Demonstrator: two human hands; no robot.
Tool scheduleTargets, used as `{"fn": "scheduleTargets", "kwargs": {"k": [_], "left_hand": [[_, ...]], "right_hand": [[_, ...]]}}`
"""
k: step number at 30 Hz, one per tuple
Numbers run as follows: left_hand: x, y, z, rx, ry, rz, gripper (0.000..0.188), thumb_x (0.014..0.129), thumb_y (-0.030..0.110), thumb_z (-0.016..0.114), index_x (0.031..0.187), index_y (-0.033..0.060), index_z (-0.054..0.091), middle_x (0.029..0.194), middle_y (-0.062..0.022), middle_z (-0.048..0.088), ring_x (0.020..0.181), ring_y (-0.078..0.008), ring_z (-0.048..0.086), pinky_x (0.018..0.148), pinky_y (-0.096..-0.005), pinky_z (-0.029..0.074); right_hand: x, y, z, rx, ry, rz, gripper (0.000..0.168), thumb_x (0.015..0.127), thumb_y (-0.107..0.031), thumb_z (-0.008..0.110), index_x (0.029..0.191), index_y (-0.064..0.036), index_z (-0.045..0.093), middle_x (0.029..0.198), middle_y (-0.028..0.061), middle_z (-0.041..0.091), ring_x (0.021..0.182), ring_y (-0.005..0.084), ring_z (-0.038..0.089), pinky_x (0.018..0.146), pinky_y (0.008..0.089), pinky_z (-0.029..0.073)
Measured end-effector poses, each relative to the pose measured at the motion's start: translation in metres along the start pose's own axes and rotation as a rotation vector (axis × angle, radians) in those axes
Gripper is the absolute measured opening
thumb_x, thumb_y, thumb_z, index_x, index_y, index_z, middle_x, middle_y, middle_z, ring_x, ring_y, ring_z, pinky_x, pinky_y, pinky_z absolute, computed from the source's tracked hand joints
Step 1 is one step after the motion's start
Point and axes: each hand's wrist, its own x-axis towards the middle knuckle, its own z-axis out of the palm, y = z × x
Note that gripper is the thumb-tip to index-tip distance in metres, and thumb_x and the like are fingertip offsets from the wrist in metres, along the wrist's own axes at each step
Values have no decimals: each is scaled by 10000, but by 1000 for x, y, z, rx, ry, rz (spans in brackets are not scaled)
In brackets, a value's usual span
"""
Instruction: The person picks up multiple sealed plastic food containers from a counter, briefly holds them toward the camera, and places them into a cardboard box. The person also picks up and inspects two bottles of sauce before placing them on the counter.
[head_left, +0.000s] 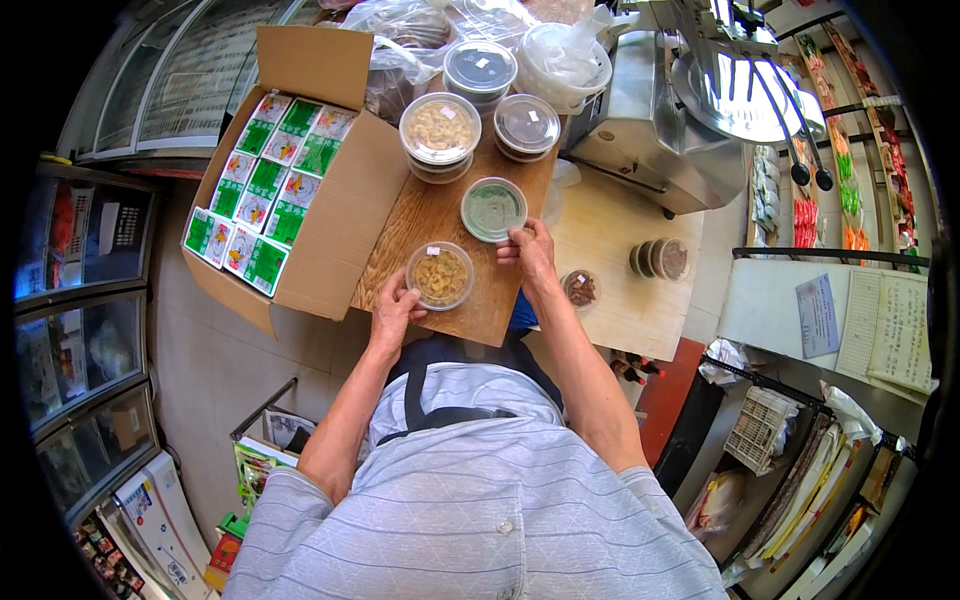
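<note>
My left hand (395, 309) grips the left rim of a round clear plastic tub of yellowish food (440, 276) at the near edge of a brown wooden table (390, 274). With my right hand (529, 251) I hold the near right edge of a round tub with greenish contents (494, 209), just beyond the first. Farther back stand stacked tubs of pale food (440, 129), a tub with a dark lid (480, 69) and a lidded tub of dark contents (527, 126). A small tub of reddish-brown pieces (581, 290) sits right of my right forearm.
An opened cardboard box (345, 217) of green and white packets stands at the left. Right of the table are a lower pale wooden surface (622, 322) with stacked tubs (660, 259) and a metal slicing machine (652, 127). A white plastic basket (562, 67) stands behind.
</note>
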Motion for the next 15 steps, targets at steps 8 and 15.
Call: {"fn": "scheduleTargets", "kwargs": {"k": [8, 15], "left_hand": [[-11, 22, 14, -202, -37, 12, 548, 916, 86, 595, 1418, -2, 394, 987, -78, 628, 859, -153, 656, 756, -272, 560], [-8, 93, 56, -246, -168, 125, 519, 924, 95, 584, 1396, 2, 391, 1108, -102, 627, 965, -189, 658, 821, -333, 576]], "right_hand": [[-9, -5, -8, 29, 5, 36, 363, 949, -134, 527, 1276, -3, 439, 866, 116, 653, 676, 155, 630, 580, 289, 551], [-48, 26, -56, 87, 61, 113, 375, 933, -129, 530, 1269, 16, 447, 866, 123, 645, 672, 155, 624, 562, 268, 533]]}}
